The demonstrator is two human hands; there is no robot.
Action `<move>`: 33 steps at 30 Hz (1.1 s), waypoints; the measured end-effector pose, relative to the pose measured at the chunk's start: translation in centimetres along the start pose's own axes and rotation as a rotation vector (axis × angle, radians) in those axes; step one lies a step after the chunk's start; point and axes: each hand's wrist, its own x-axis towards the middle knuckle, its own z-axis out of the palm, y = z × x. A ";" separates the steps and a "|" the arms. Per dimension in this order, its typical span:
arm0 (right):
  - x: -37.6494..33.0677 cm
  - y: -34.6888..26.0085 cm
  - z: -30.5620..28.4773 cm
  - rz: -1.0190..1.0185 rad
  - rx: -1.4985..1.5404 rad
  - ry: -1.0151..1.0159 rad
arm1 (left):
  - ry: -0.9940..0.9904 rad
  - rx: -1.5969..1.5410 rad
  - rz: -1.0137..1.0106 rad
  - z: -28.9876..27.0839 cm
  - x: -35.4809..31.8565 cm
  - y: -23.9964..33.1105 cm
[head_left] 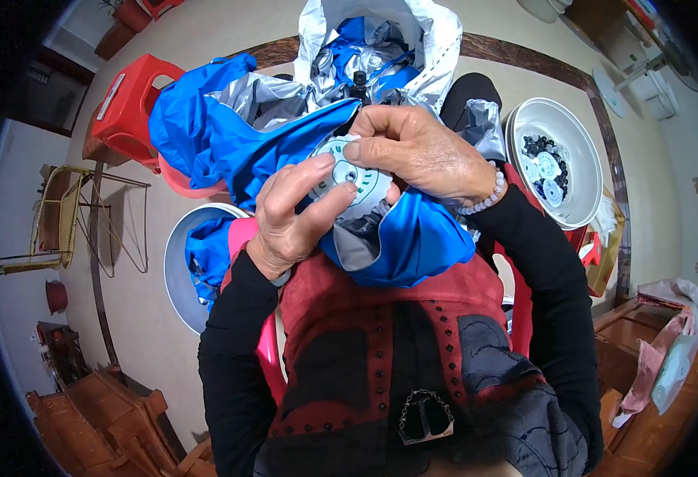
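Left hand (289, 219) and right hand (420, 151) both pinching a small round disc (347, 179) on blue cloth (420, 242); light, hard, best held by its rim.

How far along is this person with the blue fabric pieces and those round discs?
Hard to count what is finished: blue fabric is heaped ahead and more lies in the tub at the left, with nothing showing which is done. In hand: the left hand and right hand press a round disc onto a blue piece on the lap. Left: the bowl at the right holds several more discs, so work seemingly remains.
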 end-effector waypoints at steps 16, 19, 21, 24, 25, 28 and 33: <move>0.2 1.3 0.0 -0.169 0.090 0.072 | -0.045 0.008 -0.063 -0.1 -0.5 0.1; -0.3 0.8 0.0 -0.285 -0.010 0.094 | 0.028 0.095 -0.061 -0.1 -0.5 0.4; -0.4 0.8 -0.1 -0.342 -0.061 0.109 | 0.052 0.106 -0.045 0.1 -0.3 0.3; -0.2 1.4 -0.5 -0.507 -0.247 0.023 | 0.100 0.130 -0.013 0.4 -0.1 0.1; -0.3 1.2 -0.4 -0.507 -0.247 0.023 | 0.101 0.125 0.001 0.5 -0.1 0.0; -0.8 0.3 0.1 -0.187 -0.117 -0.064 | 0.100 0.115 0.030 0.6 -0.1 -0.2; -0.6 1.1 -0.5 -0.196 -0.165 -0.125 | -0.013 -0.156 -0.057 0.8 -0.5 -0.4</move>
